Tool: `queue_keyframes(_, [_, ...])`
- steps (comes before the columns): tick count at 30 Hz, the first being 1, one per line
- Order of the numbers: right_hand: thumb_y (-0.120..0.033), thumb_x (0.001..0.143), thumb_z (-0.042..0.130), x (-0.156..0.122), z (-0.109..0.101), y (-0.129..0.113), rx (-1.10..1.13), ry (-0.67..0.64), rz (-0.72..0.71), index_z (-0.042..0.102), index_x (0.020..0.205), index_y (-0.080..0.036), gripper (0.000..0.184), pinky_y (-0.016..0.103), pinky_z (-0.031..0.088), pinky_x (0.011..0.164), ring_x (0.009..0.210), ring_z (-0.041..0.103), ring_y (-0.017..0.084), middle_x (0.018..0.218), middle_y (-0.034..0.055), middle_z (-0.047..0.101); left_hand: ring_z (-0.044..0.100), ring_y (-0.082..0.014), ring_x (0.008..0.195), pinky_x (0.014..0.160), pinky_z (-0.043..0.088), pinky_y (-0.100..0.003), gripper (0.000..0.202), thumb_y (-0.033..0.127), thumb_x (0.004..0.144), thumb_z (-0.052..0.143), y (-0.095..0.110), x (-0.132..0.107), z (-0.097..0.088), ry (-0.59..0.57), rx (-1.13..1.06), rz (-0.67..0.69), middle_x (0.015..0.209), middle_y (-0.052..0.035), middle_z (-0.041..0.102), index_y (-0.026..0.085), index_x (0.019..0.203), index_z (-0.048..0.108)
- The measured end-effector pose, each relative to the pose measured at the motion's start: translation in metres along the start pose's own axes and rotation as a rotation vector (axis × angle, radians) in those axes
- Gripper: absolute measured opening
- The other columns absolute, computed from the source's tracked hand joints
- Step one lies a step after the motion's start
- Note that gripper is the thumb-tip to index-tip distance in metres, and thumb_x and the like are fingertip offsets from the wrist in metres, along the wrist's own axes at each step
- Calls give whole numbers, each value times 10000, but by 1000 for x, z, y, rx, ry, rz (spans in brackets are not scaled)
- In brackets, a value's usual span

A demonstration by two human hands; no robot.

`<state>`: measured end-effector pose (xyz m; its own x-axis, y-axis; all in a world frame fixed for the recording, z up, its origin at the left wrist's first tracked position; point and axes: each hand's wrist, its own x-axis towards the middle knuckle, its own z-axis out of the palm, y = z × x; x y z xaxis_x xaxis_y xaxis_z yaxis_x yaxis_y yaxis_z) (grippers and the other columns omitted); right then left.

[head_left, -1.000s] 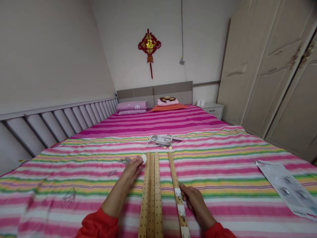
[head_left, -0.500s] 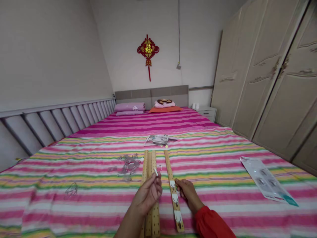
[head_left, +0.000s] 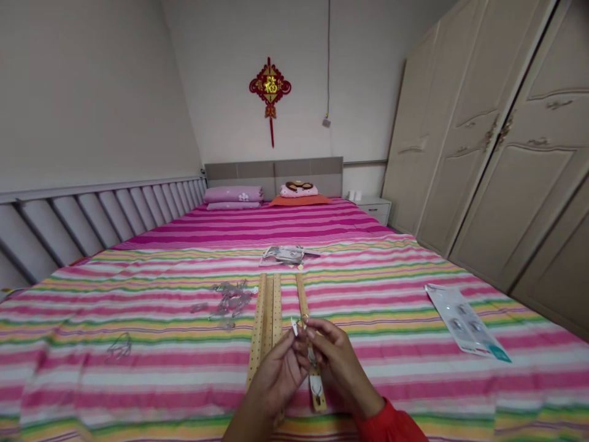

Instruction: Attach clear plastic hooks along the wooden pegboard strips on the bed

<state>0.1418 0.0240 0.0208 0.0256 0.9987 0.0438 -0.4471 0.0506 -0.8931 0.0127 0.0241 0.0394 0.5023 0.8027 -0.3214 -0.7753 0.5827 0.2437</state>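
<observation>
My left hand [head_left: 285, 376] pinches a small white adhesive hook [head_left: 294, 326] by its flat backing. Close against it, my right hand [head_left: 338, 359] has thumb and finger closed on the metal curl of the same hook. Both hands are above a narrow wooden strip with rows of small holes [head_left: 302, 296]. White-backed hooks are fixed along that strip; the nearest attached hook [head_left: 316, 387] shows clearly, while my fingers partly cover the others. Left of it lie several more wooden strips [head_left: 277, 301], side by side and partly behind my left hand.
Clear plastic scraps [head_left: 232, 299] lie left of the strips. Farther off is a pile of packaging [head_left: 288, 254]. On the right lies a hook blister pack [head_left: 464, 322]. Everything rests on a striped bedsheet [head_left: 391, 307]; a railing [head_left: 115, 209] runs along the left side.
My right hand has left the side of the strip and moved up and left to the hook in my left hand. The view has shifted slightly to the right.
</observation>
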Motion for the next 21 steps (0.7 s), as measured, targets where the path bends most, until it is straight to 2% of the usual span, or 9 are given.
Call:
queue_keyframes(5, [-354,634,803,-8,5,-17,15,-27,-31,719,929,-208,339,193,329,428,432,394,39,681,-26,634,596,-46,542,519,425,-154,108,126,903,488,-10,-3,-4,-38,-92,-148,716,-18,667,112,902,595])
queue_keyframes(13, [-407,602,808,-14,7,-29,-39,-34,-23,705,918,-202,390,195,325,406,445,462,53,695,-36,571,594,-54,555,549,419,-157,64,91,854,530,-19,-4,-13,-64,-96,-245,714,-22,666,96,894,579])
queue_keyframes(18, [-411,674,757,-13,-1,-27,-144,-63,-55,687,934,-215,332,210,356,443,463,467,63,708,-32,582,556,-43,492,510,399,-146,80,89,844,494,-16,-7,-9,24,13,-211,671,-20,644,86,866,571])
queue_keyframes(21, [-382,731,715,-12,-9,-23,-290,-87,-176,714,932,-231,252,239,408,528,576,528,106,759,-2,602,528,-33,458,469,367,-127,79,75,825,485,-11,-9,-4,116,140,-160,634,-10,616,92,818,562])
